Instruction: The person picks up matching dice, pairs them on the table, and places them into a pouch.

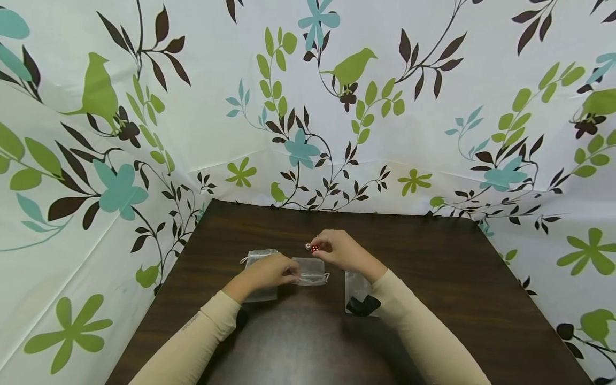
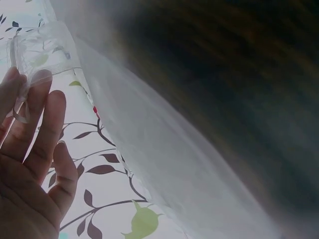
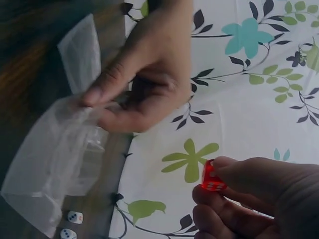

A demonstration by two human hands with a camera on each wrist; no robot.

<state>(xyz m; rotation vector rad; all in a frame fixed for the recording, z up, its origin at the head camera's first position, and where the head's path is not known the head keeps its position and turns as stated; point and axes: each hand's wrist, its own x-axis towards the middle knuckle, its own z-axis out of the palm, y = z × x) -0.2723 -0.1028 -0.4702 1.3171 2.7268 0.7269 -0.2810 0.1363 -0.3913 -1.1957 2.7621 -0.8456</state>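
Observation:
My left hand (image 1: pixel 269 271) pinches a sheer white drawstring pouch (image 1: pixel 313 267) near its top, between thumb and fingers. The same pouch (image 3: pixel 37 154) looks slightly bunched in the right wrist view. In the left wrist view its cord (image 2: pixel 21 112) hangs by the fingertips. Above the pouch, my right hand (image 1: pixel 343 250) holds a red translucent die (image 3: pixel 213 180) with white pips between thumb and fingers. Two white dice (image 3: pixel 75 217) lie on the table beyond the pouch; in the head view one white die (image 1: pixel 308 246) shows beside the red one.
A second sheer pouch (image 1: pixel 262 295) lies partly under my left hand. Another sheer pouch (image 1: pixel 353 283) is partly covered by my right forearm, with a black object (image 1: pixel 363 306) over it. The dark wooden table (image 1: pixel 423 240) meets a patterned cloth (image 1: pixel 192 133) at the back and sides.

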